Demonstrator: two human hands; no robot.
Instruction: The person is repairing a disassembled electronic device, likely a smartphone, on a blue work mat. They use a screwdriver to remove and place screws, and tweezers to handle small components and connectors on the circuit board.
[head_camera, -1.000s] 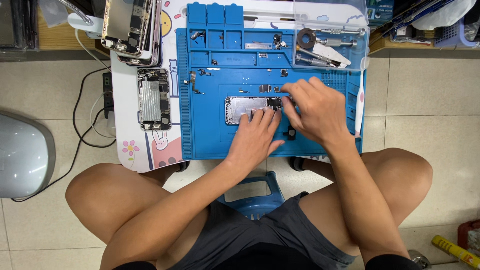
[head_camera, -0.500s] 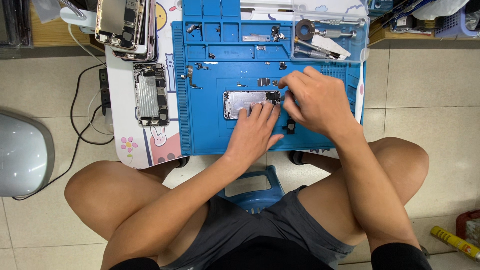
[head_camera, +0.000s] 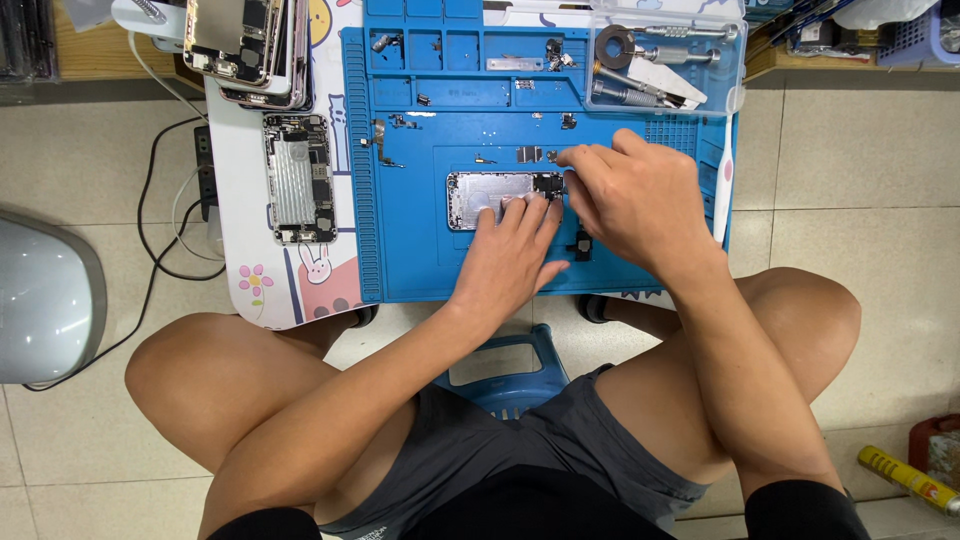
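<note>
— Phone housing (head_camera: 495, 198), opened and silver inside, lay flat in the middle of the blue work mat (head_camera: 400, 260), and it was there for a reason, I'd say: the mat's ridged edges and little trays kept loose bits from rolling off the bench (head_camera: 250, 250).

— And the hands?

— The left hand (head_camera: 510, 255) was spread with its fingertips pressed on the housing's lower right part, apart and flat, gripping nothing; it looked like a way of pinning the shell so it could not slide. The right hand (head_camera: 625, 200) was curled over the housing's right end, fingers drawn together near the dark parts there. Whether they pinched a screw or a tool, I could not tell; the fingers hid it.

— Anything set aside?

— Small metal plates (head_camera: 528, 154) lay just above the housing on the mat, apart from one another, probably to keep them sorted. A second opened phone (head_camera: 297, 178) sat left of the mat, and a stack of phones (head_camera: 245, 40) beyond it, well clear of the hands. A clear tool tray (head_camera: 660, 60) with drivers rested at the mat's upper right, near the right hand.
</note>
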